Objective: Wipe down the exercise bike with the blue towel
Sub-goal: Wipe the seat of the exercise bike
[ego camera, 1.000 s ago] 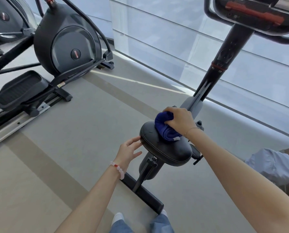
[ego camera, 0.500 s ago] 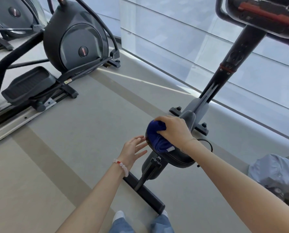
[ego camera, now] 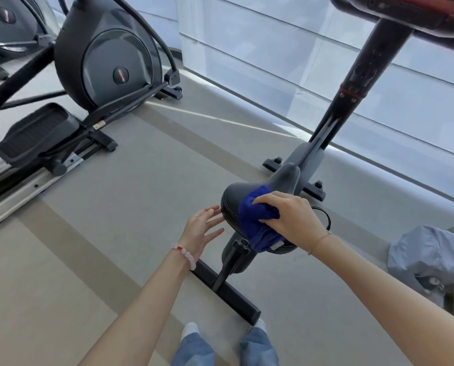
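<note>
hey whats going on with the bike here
A person is wiping the seat of the bike. Their right hand grips a blue towel and presses it on the seat's top. The left hand is open, fingers straight, beside the seat's edge; whether it touches is unclear. An elliptical stands off to the left.

The blue towel (ego camera: 256,228) is gripped in a bunch by the right hand (ego camera: 290,219) and pressed onto the black saddle (ego camera: 284,179) of the exercise bike (ego camera: 352,96). The left hand (ego camera: 200,229) is held with fingers straight just beside the saddle's left edge; whether contact is made cannot be told. A beaded bracelet (ego camera: 187,256) is worn on the left wrist. An elliptical trainer (ego camera: 104,64) is seen well apart at the left, and a grey cloth bundle (ego camera: 429,252) at the right.
</note>
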{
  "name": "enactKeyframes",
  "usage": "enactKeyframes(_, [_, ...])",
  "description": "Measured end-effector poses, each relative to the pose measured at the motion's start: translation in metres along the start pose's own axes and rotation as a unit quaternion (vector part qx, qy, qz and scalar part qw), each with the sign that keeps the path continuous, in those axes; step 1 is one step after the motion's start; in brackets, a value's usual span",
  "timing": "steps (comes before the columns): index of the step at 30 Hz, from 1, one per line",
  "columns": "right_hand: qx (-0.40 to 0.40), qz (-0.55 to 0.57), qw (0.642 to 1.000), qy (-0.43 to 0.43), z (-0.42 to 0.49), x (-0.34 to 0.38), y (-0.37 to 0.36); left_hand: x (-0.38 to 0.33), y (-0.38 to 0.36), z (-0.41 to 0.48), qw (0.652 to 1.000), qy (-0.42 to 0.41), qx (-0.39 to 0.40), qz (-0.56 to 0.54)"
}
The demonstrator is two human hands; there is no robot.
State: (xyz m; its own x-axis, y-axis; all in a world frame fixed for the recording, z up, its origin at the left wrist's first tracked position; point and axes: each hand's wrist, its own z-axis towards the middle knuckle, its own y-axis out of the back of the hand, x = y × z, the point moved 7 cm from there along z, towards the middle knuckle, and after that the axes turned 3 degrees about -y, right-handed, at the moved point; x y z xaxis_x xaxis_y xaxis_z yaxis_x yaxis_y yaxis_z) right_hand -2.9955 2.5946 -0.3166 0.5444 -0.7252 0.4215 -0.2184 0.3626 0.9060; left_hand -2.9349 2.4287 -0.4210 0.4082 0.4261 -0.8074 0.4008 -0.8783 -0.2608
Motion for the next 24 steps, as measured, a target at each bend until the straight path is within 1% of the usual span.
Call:
enactKeyframes(4, [-0.009,0.021,0.999,-0.046,0.001,-0.032,0.012,-0.004,-0.004,-0.005,1.0,-0.011,-0.001,0.021])
enactKeyframes(9, [-0.07,0.058,0.986,-0.139,0.013,-0.086,0.031,-0.008,-0.009,-0.011,0.999,-0.027,0.001,0.04])
enactKeyframes(14, [-0.113,0.079,0.975,-0.176,0.03,-0.104,0.035,-0.008,-0.017,-0.016,0.995,-0.047,-0.024,0.085])
enactKeyframes(16, [-0.106,0.101,0.972,-0.184,0.028,-0.108,0.033,-0.009,-0.019,-0.017,0.992,-0.053,-0.038,0.107])
enactKeyframes(20, [-0.06,0.182,0.966,-0.175,-0.001,-0.116,0.024,-0.01,-0.023,-0.018,0.988,-0.063,-0.065,0.122])
enactKeyframes(24, [-0.043,0.282,0.941,-0.184,-0.04,-0.122,0.016,-0.011,-0.027,-0.017,0.986,-0.072,-0.083,0.122])
